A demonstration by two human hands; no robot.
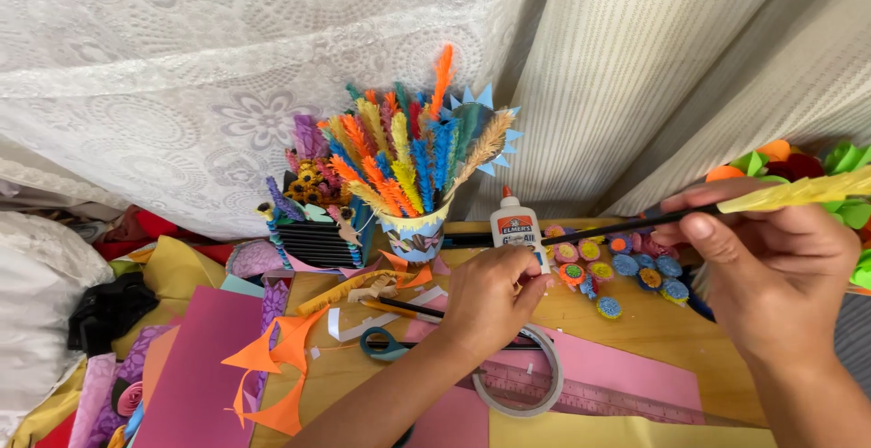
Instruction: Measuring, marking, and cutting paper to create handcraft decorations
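Pinching a thin black stick (617, 227) between thumb and fingers, the right hand (771, 266) hovers over the wooden table (653, 330); a yellow fringed paper strip (798, 191) sits at the stick's upper end. The left hand (490, 298) is curled with fingertips closed near the base of one white glue bottle (514, 226), though whether they grasp anything cannot be told. Roughly a dozen small quilled paper discs (626, 266) lie clustered between the two hands, just beside the bottle. One patterned cup (413, 235) packed with many fringed paper stems stands left of the bottle. Below the left hand lie one tape roll (522, 393), one pink ruler (581, 393) and one pair of teal-handled scissors (386, 346). Orange paper scraps (272, 366) rest on magenta card (204, 357).
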